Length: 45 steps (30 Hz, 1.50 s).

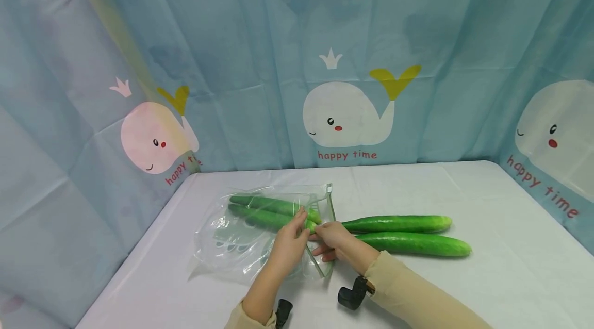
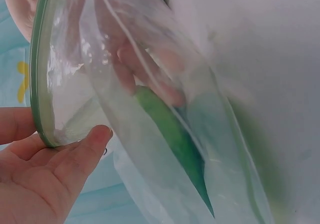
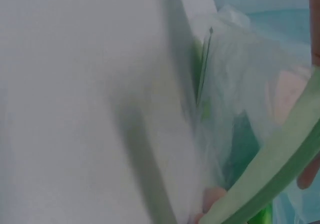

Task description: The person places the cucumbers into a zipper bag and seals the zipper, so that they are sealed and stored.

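Observation:
A clear zip bag (image 1: pixel 218 254) with a green-edged mouth lies on the table, two cucumbers (image 1: pixel 269 204) side by side inside it. My left hand (image 1: pixel 286 246) holds the mouth; in the left wrist view its thumb (image 2: pixel 95 141) and fingers sit around the green zip strip (image 2: pixel 35 79). Reaching into the mouth from the right, my right hand (image 1: pixel 341 241) grips the pale end of the nearer cucumber (image 1: pixel 264 217). Through the plastic, its fingertips show at the tip of that cucumber (image 2: pixel 167 121). In the right wrist view the zip strip (image 3: pixel 280 169) partly hides the fingers.
Two more cucumbers, a farther one (image 1: pixel 399 223) and a nearer one (image 1: pixel 417 244), lie on the white table (image 1: pixel 464 190) right of the bag, partly behind my right hand. A blue whale-print curtain (image 1: pixel 260 112) hangs around the table's back and sides.

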{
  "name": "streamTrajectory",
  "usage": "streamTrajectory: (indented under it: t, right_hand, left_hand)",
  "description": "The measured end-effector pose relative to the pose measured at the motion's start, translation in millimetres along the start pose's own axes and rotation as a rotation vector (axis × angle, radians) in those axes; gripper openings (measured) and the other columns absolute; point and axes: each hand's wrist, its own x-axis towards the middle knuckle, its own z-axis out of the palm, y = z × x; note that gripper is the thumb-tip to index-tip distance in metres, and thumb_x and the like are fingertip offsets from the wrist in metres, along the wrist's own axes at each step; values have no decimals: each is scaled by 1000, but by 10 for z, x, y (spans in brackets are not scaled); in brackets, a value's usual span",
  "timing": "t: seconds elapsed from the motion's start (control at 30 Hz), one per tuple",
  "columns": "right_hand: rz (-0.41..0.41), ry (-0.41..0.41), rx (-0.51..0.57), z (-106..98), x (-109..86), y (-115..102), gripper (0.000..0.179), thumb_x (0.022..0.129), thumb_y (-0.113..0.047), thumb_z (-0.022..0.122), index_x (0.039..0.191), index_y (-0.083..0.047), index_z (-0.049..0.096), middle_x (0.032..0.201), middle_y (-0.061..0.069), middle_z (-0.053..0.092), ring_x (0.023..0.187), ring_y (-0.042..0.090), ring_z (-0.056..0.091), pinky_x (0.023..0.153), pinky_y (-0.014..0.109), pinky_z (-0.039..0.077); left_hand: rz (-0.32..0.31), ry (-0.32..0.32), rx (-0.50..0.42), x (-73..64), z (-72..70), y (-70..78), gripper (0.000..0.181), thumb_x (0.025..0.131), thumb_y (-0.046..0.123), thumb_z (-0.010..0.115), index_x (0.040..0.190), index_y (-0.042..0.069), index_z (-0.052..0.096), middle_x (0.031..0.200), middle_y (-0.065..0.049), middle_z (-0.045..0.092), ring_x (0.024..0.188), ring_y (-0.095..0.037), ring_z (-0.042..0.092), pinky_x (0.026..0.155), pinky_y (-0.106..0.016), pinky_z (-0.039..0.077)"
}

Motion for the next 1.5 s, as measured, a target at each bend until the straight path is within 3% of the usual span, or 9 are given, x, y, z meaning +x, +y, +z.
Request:
streamTrajectory:
  t: [0.27,0.73,0.93,1.1,1.23,1.5]
  right_hand:
    - [-5,36,-8,65,37,1,35,103,-17,46,121,12,57,102,11,73,52,11,61,43,23,50]
    - [8,51,-29,62,41,9,36,103,-17,45,116,12,61,98,11,74,53,10,63,44,23,51]
    - [16,2,32,-1,2,-12,37,102,-17,44,120,15,55,99,12,73,60,14,66,49,26,54]
    - [-12,-68,90,-171,-107,-65,38,101,-11,46,124,19,47,103,20,69,71,20,70,60,30,58]
    - [-67,-64,108,-405,-233,-128,38,100,-9,48,127,18,46,110,26,64,78,23,70,66,32,59]
    - [-252,-42,-95,-977,-439,-146,45,98,-17,55,133,9,49,115,20,66,96,29,67,80,41,56]
  left_hand:
    - [11,16,19,-13,-15,-7,44,96,0,51,138,-12,43,151,-23,33,134,-45,36,108,-59,31]
    - [26,29,31,-8,-10,-37,44,95,-2,51,137,-12,45,150,-24,34,131,-45,40,108,-59,31]
    - [22,15,20,-6,-1,-32,44,96,0,51,138,-12,44,151,-24,33,134,-45,36,109,-60,29]
    - [16,17,26,-7,9,-29,45,96,1,52,138,-10,44,151,-23,33,133,-46,37,108,-59,30]
    - [18,19,25,-5,17,-23,45,96,2,52,138,-10,45,151,-23,33,133,-45,38,109,-59,28]
    - [3,12,22,-15,10,-4,46,97,3,52,140,-8,44,153,-20,31,133,-45,38,109,-59,27]
